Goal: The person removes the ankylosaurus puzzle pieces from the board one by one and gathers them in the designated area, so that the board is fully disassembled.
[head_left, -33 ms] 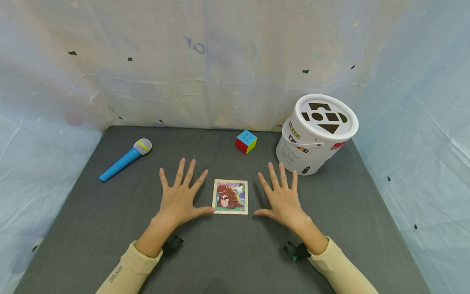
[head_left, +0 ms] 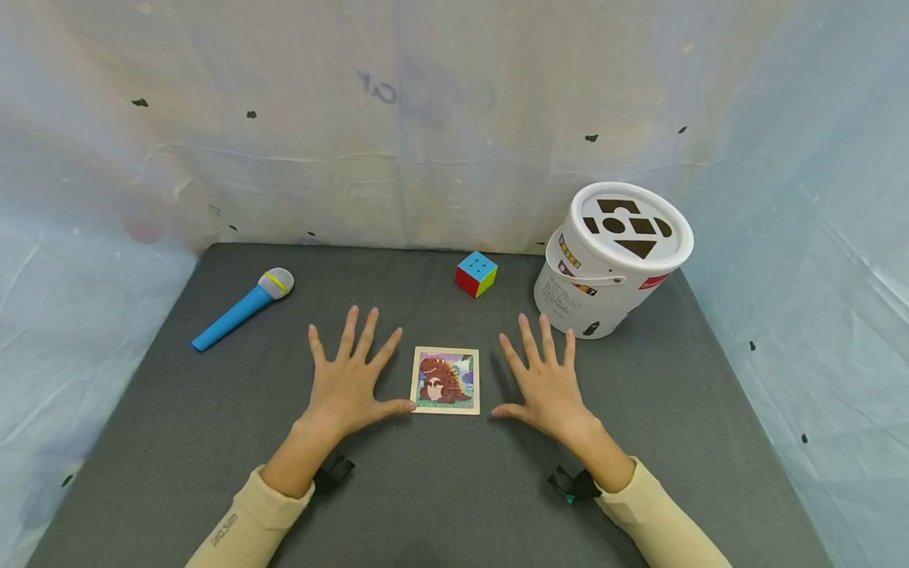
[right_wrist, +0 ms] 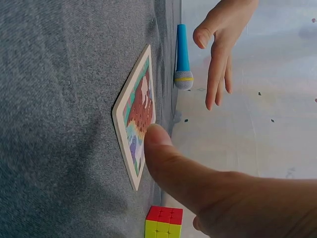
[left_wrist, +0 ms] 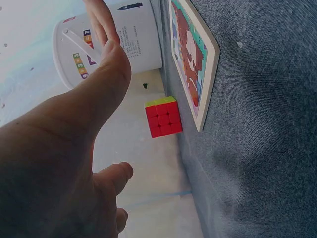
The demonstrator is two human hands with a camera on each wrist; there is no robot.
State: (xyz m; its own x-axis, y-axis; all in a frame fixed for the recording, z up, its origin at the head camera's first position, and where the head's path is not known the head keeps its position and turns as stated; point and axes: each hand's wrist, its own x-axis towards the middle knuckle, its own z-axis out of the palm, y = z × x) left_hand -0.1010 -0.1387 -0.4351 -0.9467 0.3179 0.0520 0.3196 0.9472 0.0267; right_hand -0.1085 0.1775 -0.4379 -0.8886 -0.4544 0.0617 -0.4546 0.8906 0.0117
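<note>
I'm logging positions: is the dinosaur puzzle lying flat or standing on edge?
Flat, picture side up: the wrist views show the puzzle lying along the grey cloth, its dinosaur facing up.

The picture board (head_left: 446, 380) looks wooden, the cloth (head_left: 454, 489) matt.

Dark grey fabric-covered tabletop (head_left: 454, 485) bearing four things

A square, pale-wood-framed dinosaur picture board (head_left: 446, 380) lies flat mid-surface. Beyond it sits a blue, red and yellow puzzle cube (head_left: 476, 274); right of that stands a white lidded cylindrical bucket (head_left: 614, 264); at left lies a blue, grey-headed microphone (head_left: 241, 312).
</note>
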